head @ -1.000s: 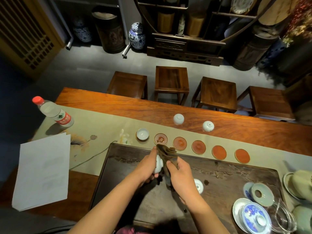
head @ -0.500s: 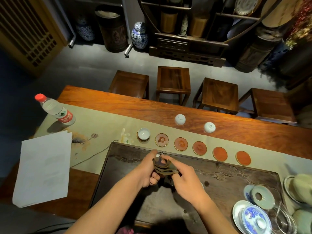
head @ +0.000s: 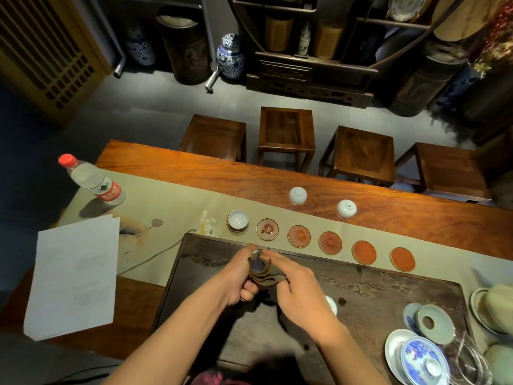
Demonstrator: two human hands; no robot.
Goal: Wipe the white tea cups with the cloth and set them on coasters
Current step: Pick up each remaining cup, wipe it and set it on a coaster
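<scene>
Over tray, both hands cupping cloth.

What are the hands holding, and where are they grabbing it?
Both hands hold the brown cloth, bunched between the left hand and right hand. The cloth seems wrapped round a cup, but the cup is almost wholly hidden, so its grip cannot be told.

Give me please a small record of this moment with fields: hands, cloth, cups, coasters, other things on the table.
left hand: holds a cup wrapped in the cloth, over the dark tea tray
right hand: fingers on the cloth
cloth: brown, bunched between both hands; the cup inside is almost hidden
cup on coaster: one, upright, at the left end of the row
upside-down cups: two, on bare wood beyond the runner
empty coasters: five, in a row
other: water bottle, white paper
</scene>
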